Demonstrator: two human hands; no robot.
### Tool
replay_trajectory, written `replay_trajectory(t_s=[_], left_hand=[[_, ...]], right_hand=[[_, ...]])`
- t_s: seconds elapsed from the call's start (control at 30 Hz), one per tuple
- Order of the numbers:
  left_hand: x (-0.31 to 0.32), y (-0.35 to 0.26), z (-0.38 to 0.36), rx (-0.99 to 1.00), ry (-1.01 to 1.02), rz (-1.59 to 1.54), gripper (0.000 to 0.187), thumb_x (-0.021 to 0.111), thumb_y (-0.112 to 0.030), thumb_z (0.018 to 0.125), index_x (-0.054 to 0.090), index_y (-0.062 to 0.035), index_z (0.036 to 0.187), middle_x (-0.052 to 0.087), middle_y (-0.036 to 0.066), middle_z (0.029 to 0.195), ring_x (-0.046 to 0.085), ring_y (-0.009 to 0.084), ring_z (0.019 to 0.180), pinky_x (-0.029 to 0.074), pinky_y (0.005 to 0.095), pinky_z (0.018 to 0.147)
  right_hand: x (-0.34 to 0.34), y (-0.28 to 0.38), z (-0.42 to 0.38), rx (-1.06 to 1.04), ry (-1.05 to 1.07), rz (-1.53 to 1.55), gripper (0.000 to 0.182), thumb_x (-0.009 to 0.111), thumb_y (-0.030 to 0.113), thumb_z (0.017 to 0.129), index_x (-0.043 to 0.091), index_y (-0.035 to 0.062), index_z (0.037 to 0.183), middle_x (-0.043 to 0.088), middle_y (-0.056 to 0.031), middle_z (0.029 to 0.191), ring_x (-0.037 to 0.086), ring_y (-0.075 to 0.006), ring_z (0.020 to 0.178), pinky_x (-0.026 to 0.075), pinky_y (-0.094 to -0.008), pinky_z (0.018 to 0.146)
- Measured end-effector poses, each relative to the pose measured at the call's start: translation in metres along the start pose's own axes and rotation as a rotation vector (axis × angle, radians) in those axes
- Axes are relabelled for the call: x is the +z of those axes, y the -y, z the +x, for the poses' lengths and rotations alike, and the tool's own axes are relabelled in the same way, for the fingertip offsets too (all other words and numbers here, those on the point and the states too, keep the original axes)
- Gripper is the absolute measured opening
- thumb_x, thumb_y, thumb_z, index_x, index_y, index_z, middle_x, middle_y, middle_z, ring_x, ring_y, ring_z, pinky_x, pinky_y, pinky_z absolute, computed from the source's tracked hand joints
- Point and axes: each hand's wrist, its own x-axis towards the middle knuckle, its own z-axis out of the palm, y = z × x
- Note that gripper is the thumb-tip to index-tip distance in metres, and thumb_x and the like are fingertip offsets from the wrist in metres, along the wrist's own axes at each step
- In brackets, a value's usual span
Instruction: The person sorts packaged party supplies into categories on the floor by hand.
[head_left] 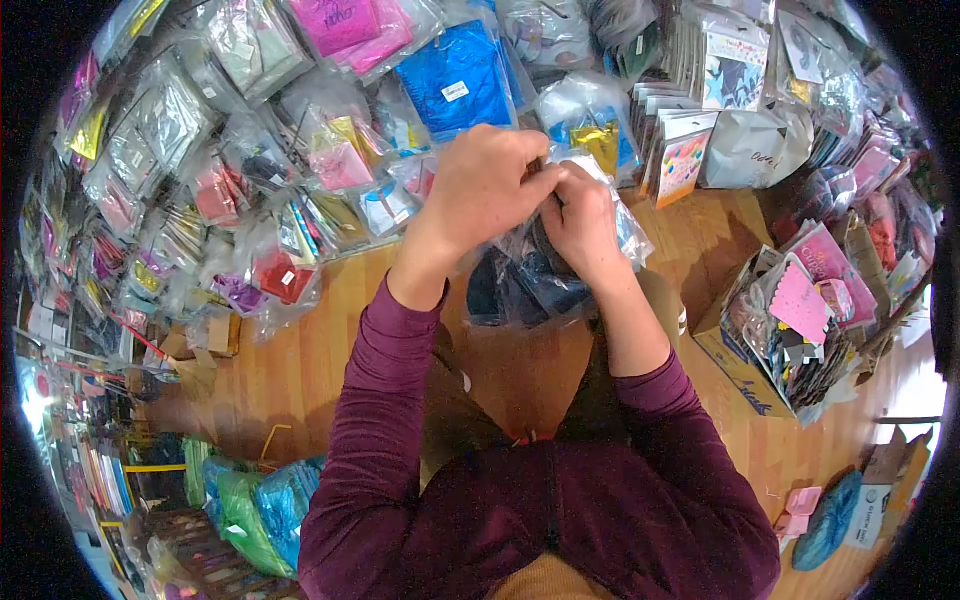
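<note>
My left hand (485, 190) is closed, its thumb and fingers pinched together at the top of a clear plastic bag (530, 290). Right beside it, my right hand (582, 218) is also closed on the gathered plastic, its thumb touching or nearly touching the left fingers. Dark blue or black flat items show through the lower part of the bag, which hangs between my knees over the wooden floor. Crinkled clear plastic (625, 230) sticks out past my right hand. The exact grip of the fingertips is partly hidden.
Packaged goods in clear bags, among them a blue packet (460, 80), are heaped ahead and to the left. Hanging cards (682, 150) stand beside a white bag (757, 148). At right is an open cardboard box (742, 370) full of packets; green bags (245, 520) lie lower left.
</note>
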Motion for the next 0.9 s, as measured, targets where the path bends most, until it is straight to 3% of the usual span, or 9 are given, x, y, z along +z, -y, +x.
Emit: replay_trajectory(t_s=[0.1, 0.17, 0.2, 0.27, 0.33, 0.53, 0.7, 0.8, 0.9], left_hand=[[0.012, 0.016, -0.002, -0.030, -0.041, -0.684, 0.012, 0.052, -0.014, 0.078, 0.056, -0.0035, 0.082, 0.056, 0.003, 0.063, 0.054, 0.0127, 0.060, 0.042, 0.0235, 0.052], [0.007, 0.035, -0.006, -0.085, -0.439, -1.311, 0.016, 0.049, -0.015, 0.080, 0.054, -0.0012, 0.085, 0.056, 0.004, 0.071, 0.053, 0.0109, 0.066, 0.041, 0.0229, 0.059], [0.005, 0.046, -0.010, -0.087, -0.443, -1.321, 0.016, 0.049, -0.015, 0.080, 0.054, -0.0012, 0.085, 0.056, 0.004, 0.071, 0.053, 0.0109, 0.066, 0.041, 0.0229, 0.059], [0.001, 0.068, -0.009, -0.219, -0.684, -0.696, 0.019, 0.047, -0.017, 0.081, 0.053, -0.0007, 0.087, 0.056, 0.006, 0.079, 0.052, 0.0114, 0.074, 0.040, 0.0229, 0.066], [0.010, 0.094, -0.013, -0.280, -0.632, -0.671, 0.019, 0.047, -0.018, 0.082, 0.053, -0.0010, 0.089, 0.056, 0.006, 0.082, 0.051, 0.0119, 0.077, 0.039, 0.0230, 0.069], [0.029, 0.103, -0.023, -0.257, -0.204, -0.882, 0.024, 0.042, -0.021, 0.084, 0.051, -0.0027, 0.096, 0.054, 0.005, 0.087, 0.049, 0.0116, 0.082, 0.036, 0.0236, 0.074], [0.025, 0.077, -0.036, -0.278, -0.197, -0.792, 0.022, 0.044, -0.017, 0.083, 0.051, -0.0008, 0.096, 0.052, 0.002, 0.087, 0.045, 0.0073, 0.081, 0.036, 0.0209, 0.070], [0.018, 0.061, -0.031, 0.054, -0.438, -0.559, 0.024, 0.055, -0.018, 0.074, 0.054, -0.0036, 0.094, 0.055, 0.010, 0.086, 0.051, 0.0238, 0.079, 0.039, 0.0295, 0.072], [0.022, 0.053, -0.034, 0.027, -0.374, -0.410, 0.026, 0.052, -0.011, 0.077, 0.050, -0.0017, 0.101, 0.052, 0.010, 0.096, 0.049, 0.0186, 0.089, 0.037, 0.0255, 0.077]], right_hand=[[0.005, -0.023, 0.003, -0.199, -0.234, 0.184, 0.008, 0.049, 0.002, 0.073, 0.054, 0.0008, 0.078, 0.059, -0.0111, 0.084, 0.056, -0.0237, 0.066, 0.044, -0.0326, 0.060], [0.006, -0.024, 0.005, -0.070, -0.460, 0.651, 0.005, 0.049, 0.001, 0.073, 0.052, -0.0022, 0.075, 0.058, -0.0070, 0.077, 0.053, -0.0155, 0.063, 0.042, -0.0279, 0.056], [0.003, -0.024, 0.005, -0.052, -0.469, 0.854, 0.006, 0.050, 0.002, 0.074, 0.053, -0.0034, 0.075, 0.057, -0.0053, 0.075, 0.051, -0.0104, 0.064, 0.040, -0.0231, 0.056], [-0.002, -0.025, 0.003, 0.075, -0.472, 0.992, 0.014, 0.044, 0.010, 0.080, 0.053, 0.0004, 0.077, 0.053, -0.0029, 0.067, 0.051, -0.0083, 0.058, 0.043, -0.0205, 0.052], [-0.004, -0.025, 0.008, 0.184, -0.463, 1.365, 0.010, 0.044, 0.005, 0.078, 0.053, 0.0003, 0.078, 0.054, -0.0038, 0.070, 0.051, -0.0091, 0.059, 0.043, -0.0208, 0.051], [0.013, -0.032, 0.011, 0.209, -0.390, 1.462, 0.010, 0.046, 0.006, 0.078, 0.053, -0.0007, 0.079, 0.054, -0.0032, 0.070, 0.051, -0.0090, 0.059, 0.042, -0.0205, 0.050], [0.013, -0.016, 0.010, 0.165, -0.344, 1.316, 0.010, 0.051, 0.007, 0.077, 0.055, -0.0005, 0.083, 0.055, -0.0028, 0.071, 0.051, -0.0086, 0.060, 0.041, -0.0203, 0.052], [0.017, -0.008, 0.007, 0.229, -0.287, 1.231, 0.011, 0.052, 0.009, 0.077, 0.057, -0.0012, 0.080, 0.057, -0.0034, 0.074, 0.051, -0.0090, 0.062, 0.041, -0.0215, 0.054], [0.019, -0.008, 0.006, 0.136, -0.272, 1.075, 0.011, 0.053, 0.008, 0.076, 0.057, -0.0018, 0.078, 0.057, -0.0042, 0.073, 0.052, -0.0098, 0.063, 0.042, -0.0219, 0.055]])
